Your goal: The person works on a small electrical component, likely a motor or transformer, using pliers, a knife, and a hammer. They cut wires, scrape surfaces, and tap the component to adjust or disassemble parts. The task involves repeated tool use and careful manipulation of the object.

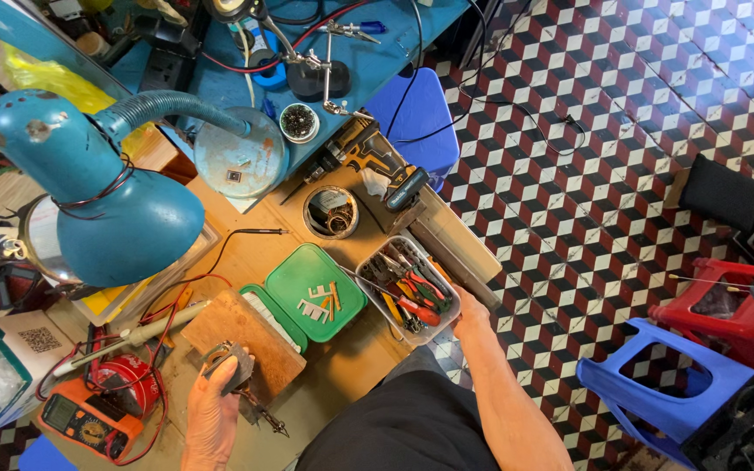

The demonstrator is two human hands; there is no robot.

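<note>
left hand (pixel 213 410) grips small grey metal part (pixel 236 366) | right hand (pixel 467 307) holds tool tray (pixel 444 324) rim

Only the person's two forearms, hands and a part of the torso show, all along the bottom edge of the frame. Both forearms are bare, with no sleeve reaching to the wrist and no watch, band or glove on either. The left hand (pixel 213 410) sits at lower left, the right hand (pixel 469 307) just right of centre. Between them, at bottom centre, lies plain black fabric clothing (pixel 403 432), smooth and unmarked.
</note>
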